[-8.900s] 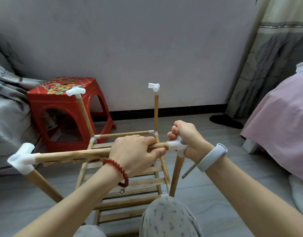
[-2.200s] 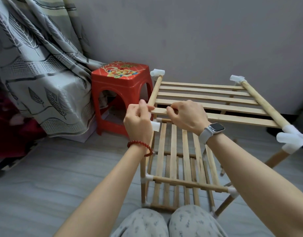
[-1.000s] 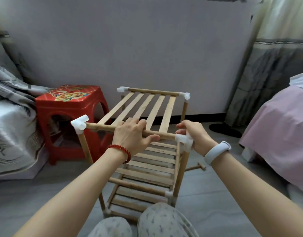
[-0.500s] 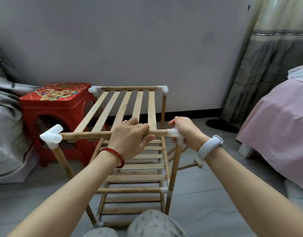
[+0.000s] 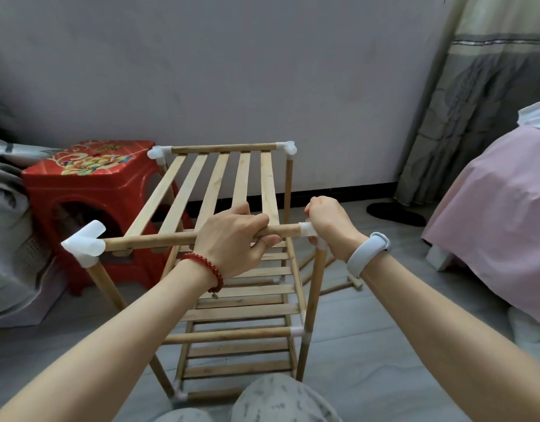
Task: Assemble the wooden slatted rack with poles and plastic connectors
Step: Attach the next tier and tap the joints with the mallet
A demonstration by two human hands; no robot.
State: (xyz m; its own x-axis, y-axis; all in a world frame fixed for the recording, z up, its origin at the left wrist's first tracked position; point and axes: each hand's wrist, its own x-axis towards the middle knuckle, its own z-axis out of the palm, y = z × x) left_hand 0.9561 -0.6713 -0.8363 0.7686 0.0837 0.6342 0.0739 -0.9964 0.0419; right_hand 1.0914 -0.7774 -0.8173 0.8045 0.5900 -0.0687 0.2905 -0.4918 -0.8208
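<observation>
Under the right hand [image 5: 331, 228] a white corner connector [image 5: 307, 230] is mostly hidden by curled fingers, so its joint is hard to make out. Beside it, the left hand [image 5: 232, 242] wraps the near top pole [image 5: 150, 241], which runs sideways out to another connector [image 5: 84, 242]. Beyond both hands the rack [image 5: 241, 269] stands upright on the floor, top slats [image 5: 212, 185] running away toward the wall.

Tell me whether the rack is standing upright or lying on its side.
Upright. The rack has near-vertical poles, and its top slats lie flat between white connectors.
</observation>
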